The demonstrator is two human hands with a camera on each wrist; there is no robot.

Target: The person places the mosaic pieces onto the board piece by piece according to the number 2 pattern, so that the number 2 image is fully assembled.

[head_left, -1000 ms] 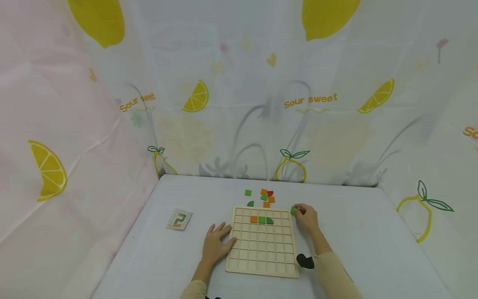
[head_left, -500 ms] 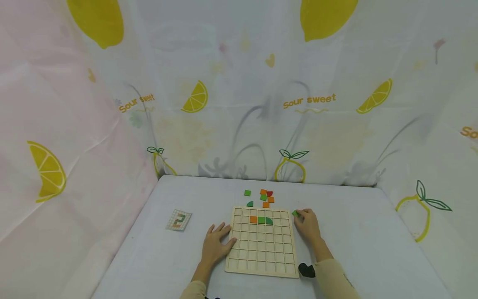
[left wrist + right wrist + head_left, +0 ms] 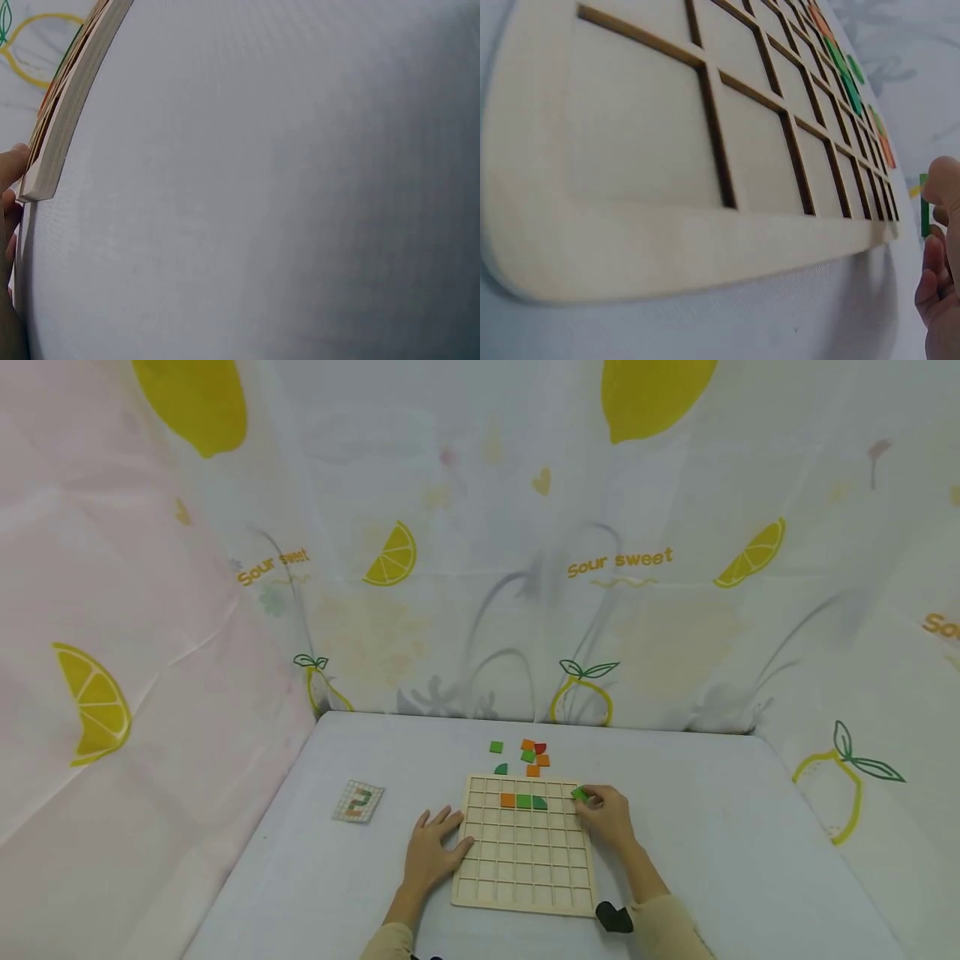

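Note:
A light wooden grid board lies flat on the white table. In one of its upper rows sit an orange square tile, a green square tile and a dark green quarter-round tile, side by side. My left hand rests at the board's left edge, fingers spread and thumb over the rim. Between thumb and fingers my right hand pinches a light green square tile above the board's upper right corner. The right wrist view shows that held tile edge-on.
Beyond the board lie loose tiles: a green square, a dark green quarter-round, a red piece and several orange squares. A small card with a gridded pattern lies left. Lemon-printed cloth walls the table.
My right hand has carried the green tile from beside the board's right edge to over its upper right corner, turning it on the way. The left hand stays put.

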